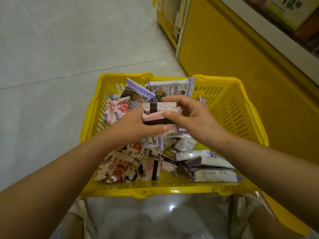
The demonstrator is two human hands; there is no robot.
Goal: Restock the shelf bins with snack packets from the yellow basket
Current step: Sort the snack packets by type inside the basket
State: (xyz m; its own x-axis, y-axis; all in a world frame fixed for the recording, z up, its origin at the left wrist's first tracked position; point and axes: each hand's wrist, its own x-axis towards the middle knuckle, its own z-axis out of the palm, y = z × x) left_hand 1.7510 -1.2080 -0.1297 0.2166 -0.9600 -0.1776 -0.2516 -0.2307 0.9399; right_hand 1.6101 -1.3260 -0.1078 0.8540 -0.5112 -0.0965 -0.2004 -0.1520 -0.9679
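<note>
Both hands hold a stack of pink packets [159, 114] above the yellow basket [229, 104]: left hand [136, 125] grips its left side, right hand [188, 116] pinches the right. Purple-white seaweed-roll packets [170, 87] and red-white packets [115, 111] carry Chinese print, unreadable.

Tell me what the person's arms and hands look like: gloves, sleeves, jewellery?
The left hand and right hand are bare: no gloves, rings or markings visible. Both forearms are uncovered to the frame's edge, with no sleeves, watch or bracelet showing.
</note>
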